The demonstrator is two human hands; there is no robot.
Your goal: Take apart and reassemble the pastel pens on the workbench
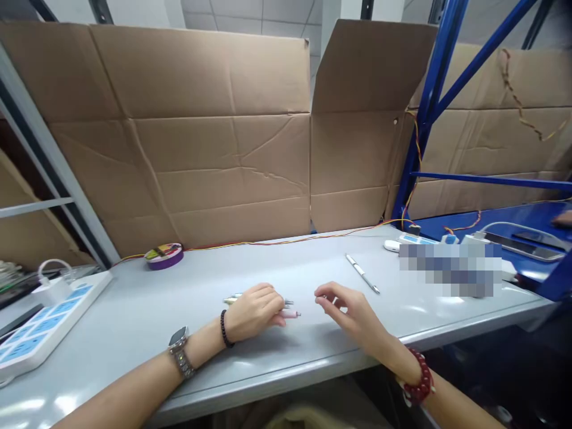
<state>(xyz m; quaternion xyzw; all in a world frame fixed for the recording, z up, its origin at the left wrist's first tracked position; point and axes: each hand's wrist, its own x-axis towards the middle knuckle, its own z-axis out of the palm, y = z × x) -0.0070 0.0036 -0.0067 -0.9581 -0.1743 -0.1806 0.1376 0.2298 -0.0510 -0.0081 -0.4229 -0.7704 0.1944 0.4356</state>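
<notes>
My left hand (257, 313) is closed around several pens above the white table, with the palm down. Out past the thumb side sticks a pink pen (291, 314), beside metallic pen tips. Behind the hand, a greenish pen end (230, 301) shows; the middles of the pens are hidden by the fingers. My right hand (351, 313) hovers to the right, thumb and fingers loosely curved with a small gap, and I see nothing between them. Nearest to it is a white and silver pen (361, 274), lying slanted on the table, apart from both hands.
A purple tape roll (164, 256) lies at the back left. White power strips stand at the left (53, 322) and back right (417, 239), near a blurred patch. Cardboard panels (201, 137) and a thin wire (268, 243) border the back; a blue frame (420, 131) rises right.
</notes>
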